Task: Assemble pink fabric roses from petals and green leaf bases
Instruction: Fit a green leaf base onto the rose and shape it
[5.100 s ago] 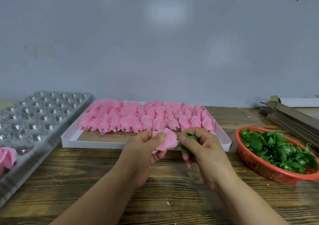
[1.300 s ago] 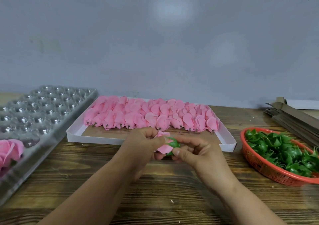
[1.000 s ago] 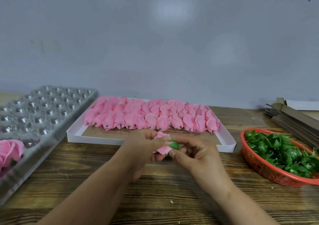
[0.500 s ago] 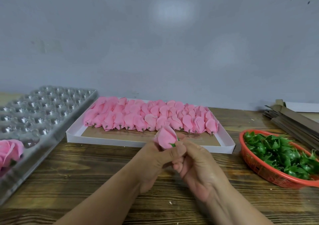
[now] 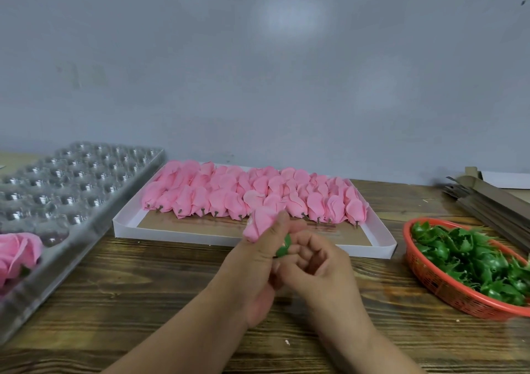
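Note:
My left hand (image 5: pixel 255 261) grips a pink fabric rose bud (image 5: pixel 262 222), held upright above the table's middle. A green leaf base (image 5: pixel 284 247) shows under the bud, between my two hands. My right hand (image 5: pixel 318 261) sits close beside it with fingers curled at the green base. Behind them, a shallow white box (image 5: pixel 218 235) holds rows of pink petal buds (image 5: pixel 255 194). An orange basket (image 5: pixel 447 292) at the right holds many green leaf bases (image 5: pixel 470 256).
A clear plastic cavity tray (image 5: pixel 71 190) lies at the left, with one finished pink rose (image 5: pixel 17 251) in a near cavity. Folded brown cardboard pieces (image 5: pixel 493 204) are stacked at the far right. The wooden table (image 5: pixel 143 296) stretches in front; a grey wall stands behind.
The bud was turned from lying sideways between the hands to standing upright in my left hand. The green base now sits beneath it, and both hands drew closer together.

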The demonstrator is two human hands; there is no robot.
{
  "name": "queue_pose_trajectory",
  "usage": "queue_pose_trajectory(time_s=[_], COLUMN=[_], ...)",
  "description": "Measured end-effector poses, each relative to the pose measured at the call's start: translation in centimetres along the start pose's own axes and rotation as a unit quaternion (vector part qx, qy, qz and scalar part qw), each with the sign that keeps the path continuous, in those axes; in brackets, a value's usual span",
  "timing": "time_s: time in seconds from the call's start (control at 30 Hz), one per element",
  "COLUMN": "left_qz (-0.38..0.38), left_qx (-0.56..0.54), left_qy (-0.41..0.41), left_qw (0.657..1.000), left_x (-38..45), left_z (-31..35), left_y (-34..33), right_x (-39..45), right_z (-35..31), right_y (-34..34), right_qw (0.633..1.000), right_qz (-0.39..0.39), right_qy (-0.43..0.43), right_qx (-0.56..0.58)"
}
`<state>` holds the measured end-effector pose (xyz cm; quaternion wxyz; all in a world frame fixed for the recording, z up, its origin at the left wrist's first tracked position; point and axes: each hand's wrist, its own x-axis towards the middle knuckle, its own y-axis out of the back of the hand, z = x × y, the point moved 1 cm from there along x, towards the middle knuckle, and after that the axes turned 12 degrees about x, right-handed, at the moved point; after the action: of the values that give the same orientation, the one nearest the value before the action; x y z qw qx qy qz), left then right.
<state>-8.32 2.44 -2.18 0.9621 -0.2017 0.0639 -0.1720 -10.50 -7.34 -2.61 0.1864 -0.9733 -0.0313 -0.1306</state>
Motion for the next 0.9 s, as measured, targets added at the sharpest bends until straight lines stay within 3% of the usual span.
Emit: queue_pose_trajectory(time_s=[0.07, 0.17, 0.23, 0.3, 0.4, 0.5, 0.57, 0.67, 0.77, 0.9], left_qz=[0.02, 0.011, 0.001, -0.013, -0.048, -0.082, -0.12, -0.105, -0.037, 0.021], left_qx=[-0.055, -0.091, -0.082, -0.035, 0.062, 0.088, 0.079, 0.095, 0.093, 0.07], left_qy=[0.01, 0.015, 0.013, 0.007, -0.007, -0.017, -0.023, -0.012, -0.006, -0.006], left_qw=[0.998, 0.996, 0.997, 0.999, 0.997, 0.993, 0.989, 0.99, 0.995, 0.997], left_x=[-0.1, -0.3, -0.5, -0.6, -0.6, -0.7, -0.6, -0.6, -0.3, -0.4], left_z=[-0.2, -0.3, -0.3, -0.2, 0.1, 0.6, 0.8, 0.9, 0.7, 0.4], left_y=[-0.4, -1.1, -1.1, -0.8, 0.0, 0.8, 1.0, 1.0, 0.7, -0.1], right_x=[-0.2, -0.4, -0.3, -0.2, 0.1, 0.1, 0.2, 0.1, -0.2, -0.4], right_z=[0.0, -0.2, -0.2, -0.1, -0.4, -0.8, -1.0, -0.7, -0.1, 0.5], right_y=[0.1, 0.2, 0.3, 0.3, 0.3, 0.2, 0.1, 0.0, -0.5, -0.8], right_qw=[0.989, 0.934, 0.919, 0.954, 0.998, 0.984, 0.969, 0.969, 0.993, 0.999], right_qz=[0.014, 0.009, 0.017, 0.025, -0.021, -0.064, -0.082, -0.087, -0.061, 0.014], right_qy=[0.083, 0.205, 0.222, 0.161, 0.011, -0.126, -0.164, -0.159, -0.071, 0.017], right_qx=[-0.123, -0.294, -0.324, -0.25, -0.058, 0.111, 0.164, 0.169, 0.066, -0.024])
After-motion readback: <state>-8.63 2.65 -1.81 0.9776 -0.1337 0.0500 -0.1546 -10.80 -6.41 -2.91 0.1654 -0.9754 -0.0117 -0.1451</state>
